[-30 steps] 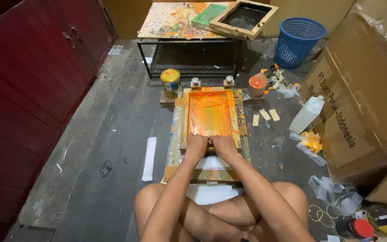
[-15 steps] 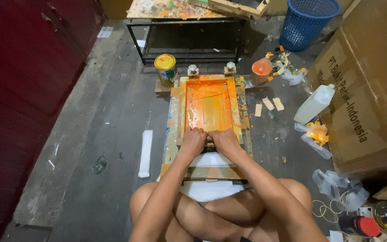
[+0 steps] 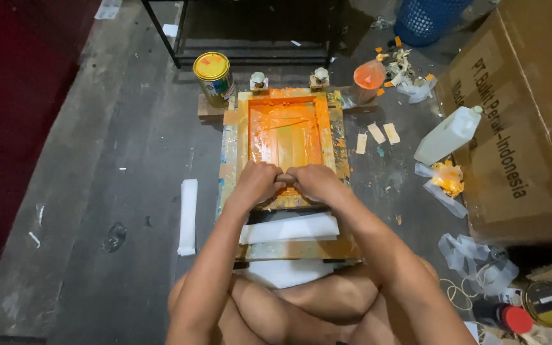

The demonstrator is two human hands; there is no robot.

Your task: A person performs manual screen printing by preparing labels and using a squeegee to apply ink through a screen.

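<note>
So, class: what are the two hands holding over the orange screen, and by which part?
Both the left hand and right hand grip something at the near end of the screen; the fists hide it, so the thing and part cannot be told.

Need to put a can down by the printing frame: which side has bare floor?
Left side: bare concrete floor between the orange screen frame and the white folded cloth, below the yellow tin. Right is crowded: paper scraps, white jug, plastic bags, cardboard box.
</note>
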